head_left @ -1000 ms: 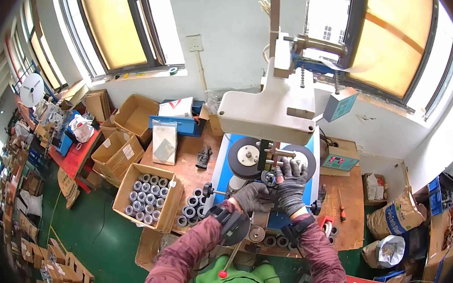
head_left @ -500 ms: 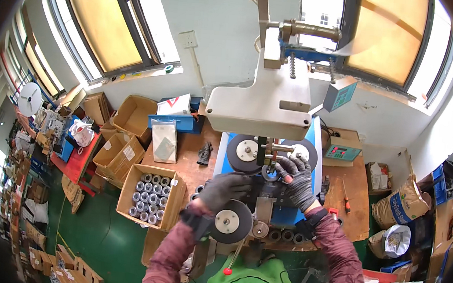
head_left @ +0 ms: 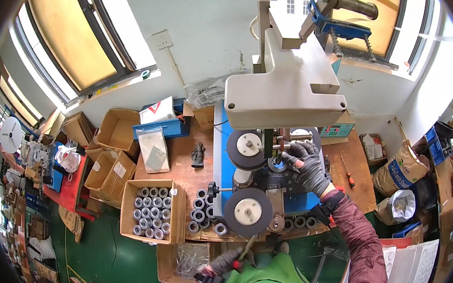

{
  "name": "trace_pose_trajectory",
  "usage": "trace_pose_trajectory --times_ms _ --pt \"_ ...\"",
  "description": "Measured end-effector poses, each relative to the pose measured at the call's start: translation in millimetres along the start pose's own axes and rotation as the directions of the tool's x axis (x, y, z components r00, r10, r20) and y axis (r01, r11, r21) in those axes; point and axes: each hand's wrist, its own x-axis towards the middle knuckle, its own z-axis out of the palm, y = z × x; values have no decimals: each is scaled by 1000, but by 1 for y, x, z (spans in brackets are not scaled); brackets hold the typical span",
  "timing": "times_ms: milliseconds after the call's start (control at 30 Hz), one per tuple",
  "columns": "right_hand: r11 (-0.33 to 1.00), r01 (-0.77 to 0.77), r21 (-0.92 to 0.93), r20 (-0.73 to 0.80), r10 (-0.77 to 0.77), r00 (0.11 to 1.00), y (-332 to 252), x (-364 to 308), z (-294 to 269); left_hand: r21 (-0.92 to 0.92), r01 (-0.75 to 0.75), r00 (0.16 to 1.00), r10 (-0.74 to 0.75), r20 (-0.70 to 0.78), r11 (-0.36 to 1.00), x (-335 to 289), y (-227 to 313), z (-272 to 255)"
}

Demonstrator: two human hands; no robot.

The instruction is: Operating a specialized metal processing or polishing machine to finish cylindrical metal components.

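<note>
So, my left hand (head_left: 225,261) is at the red-knobbed lever (head_left: 248,248) beyond the front edge of the workbench (head_left: 181,172), where reach is probably easiest; I cannot tell whether its fingers grip. My right hand (head_left: 310,168) has bent fingers beside the metal ring (head_left: 276,166) under the white machine head (head_left: 283,104), perhaps steadying it, though any pinch is hidden. Loose rings (head_left: 198,215) lie by that edge, presumably for handiness.

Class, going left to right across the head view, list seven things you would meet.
White disc, red table, carton of grey rings, lower black wheel, gloved right hand, screwdriver, paper sack.
</note>
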Motion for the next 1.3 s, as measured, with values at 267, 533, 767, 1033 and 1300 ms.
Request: trace_pose_trajectory --times_ms 267,533,767,1033,1300 --pt "996 -14 84 0 14 1000 -2 1 -1 815 -558 641 543 543 -156 21 135 -41" --pt "988 -53 144 15 51 999 2 -4 -8 898 -70 965 256 -48 434 42 186 -24" --pt "902 -210 377 -19 234 972 1 -42 -56 972 -119 821 571 -19 203 51 161 -34" --pt "789 -516 335 -8 550 835 7 -152 -124 921 -108 353 851 388 -375 51 136 -33" --pt "736 -546 401 56 575 816 -16 -140 -126 907 -51 298 860 414 -419 58 136 -35"
